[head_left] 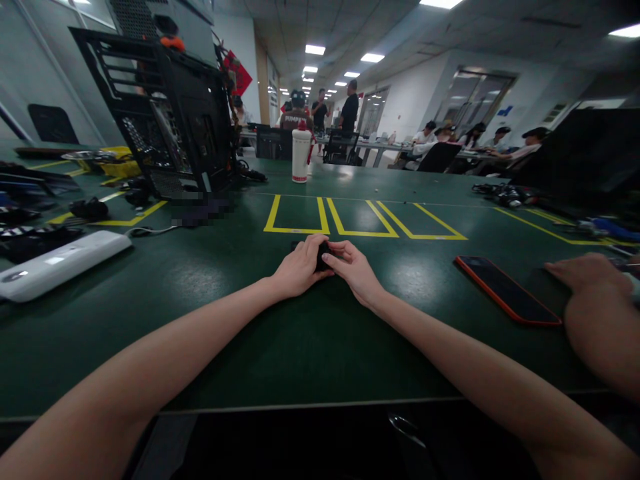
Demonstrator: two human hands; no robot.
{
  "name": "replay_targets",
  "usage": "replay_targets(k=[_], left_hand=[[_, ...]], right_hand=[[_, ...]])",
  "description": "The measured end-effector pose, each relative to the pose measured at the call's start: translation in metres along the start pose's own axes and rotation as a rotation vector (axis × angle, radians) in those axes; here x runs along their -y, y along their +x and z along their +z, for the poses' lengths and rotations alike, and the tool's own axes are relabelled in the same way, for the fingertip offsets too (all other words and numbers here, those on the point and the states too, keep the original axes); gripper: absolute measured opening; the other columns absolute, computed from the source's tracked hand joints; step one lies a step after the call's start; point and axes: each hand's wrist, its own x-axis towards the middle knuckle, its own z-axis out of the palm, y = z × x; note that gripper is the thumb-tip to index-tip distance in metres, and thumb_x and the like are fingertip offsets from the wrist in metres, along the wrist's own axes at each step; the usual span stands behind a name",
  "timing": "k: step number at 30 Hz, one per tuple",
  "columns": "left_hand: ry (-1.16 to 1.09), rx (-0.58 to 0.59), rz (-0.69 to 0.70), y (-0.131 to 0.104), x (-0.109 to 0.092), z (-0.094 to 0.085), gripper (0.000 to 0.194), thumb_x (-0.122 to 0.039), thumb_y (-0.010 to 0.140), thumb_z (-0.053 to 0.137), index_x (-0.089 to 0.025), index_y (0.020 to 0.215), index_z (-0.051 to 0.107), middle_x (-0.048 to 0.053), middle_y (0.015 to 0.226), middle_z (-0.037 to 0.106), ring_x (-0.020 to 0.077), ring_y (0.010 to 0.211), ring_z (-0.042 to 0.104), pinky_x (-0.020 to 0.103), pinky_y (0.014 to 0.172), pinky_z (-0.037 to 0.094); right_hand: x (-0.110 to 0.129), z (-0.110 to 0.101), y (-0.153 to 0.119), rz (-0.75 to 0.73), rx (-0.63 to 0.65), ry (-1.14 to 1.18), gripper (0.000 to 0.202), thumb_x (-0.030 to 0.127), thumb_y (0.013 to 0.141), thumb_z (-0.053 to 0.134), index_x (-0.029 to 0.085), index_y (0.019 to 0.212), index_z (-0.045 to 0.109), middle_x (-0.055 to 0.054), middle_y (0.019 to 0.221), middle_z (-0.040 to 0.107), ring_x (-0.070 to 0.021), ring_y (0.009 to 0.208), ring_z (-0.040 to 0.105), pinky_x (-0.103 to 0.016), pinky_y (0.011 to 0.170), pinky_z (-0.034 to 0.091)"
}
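Both hands meet over the middle of the green table [320,347], close in front of the yellow tape outlines [367,235]. My left hand [303,263] is wrapped over a small black object [323,256]. From the other side, my right hand [353,267] pinches the same object between thumb and fingers. Most of the black object is covered by my fingers, so its kind cannot be made out. A dark bit of it also shows beyond the left fingers.
A white power strip [65,263] and an open black computer case [170,127] stand left. Ahead is a white bottle [301,155]. To the right lie an orange-edged phone [507,290], another person's hand [590,270] and tangled cables [505,195].
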Motion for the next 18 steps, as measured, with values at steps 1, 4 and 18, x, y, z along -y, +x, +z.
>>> replay_targets(k=[1,4,18], left_hand=[[0.005,-0.001,0.002,0.0001,0.0004,0.0006,0.060,-0.034,0.074,0.060,-0.016,0.120,0.026,0.014,0.120,0.041,0.0285,0.110,0.046,0.045,0.088,0.044],[0.014,-0.004,0.003,0.0003,0.0012,0.0017,0.056,-0.032,0.075,0.058,-0.015,0.119,0.027,0.015,0.120,0.041,0.0285,0.111,0.045,0.044,0.088,0.043],[-0.007,-0.001,-0.004,0.0007,0.0003,-0.0003,0.062,-0.036,0.072,0.062,-0.017,0.120,0.026,0.014,0.120,0.042,0.0290,0.111,0.046,0.046,0.089,0.043]], right_hand=[[0.0001,0.0021,0.0003,-0.009,-0.019,-0.009,0.028,0.026,0.067,0.067,0.021,0.091,0.056,-0.002,0.096,0.060,-0.0150,0.094,0.056,-0.033,0.088,0.044],[-0.0003,0.0059,0.0011,-0.041,-0.049,-0.018,0.031,0.025,0.063,0.070,0.020,0.088,0.053,-0.001,0.094,0.060,-0.0152,0.093,0.057,-0.033,0.087,0.044],[-0.0015,-0.0033,0.0035,-0.035,-0.038,0.033,0.029,0.016,0.068,0.063,0.020,0.096,0.058,-0.003,0.102,0.062,-0.0157,0.098,0.057,-0.036,0.095,0.040]])
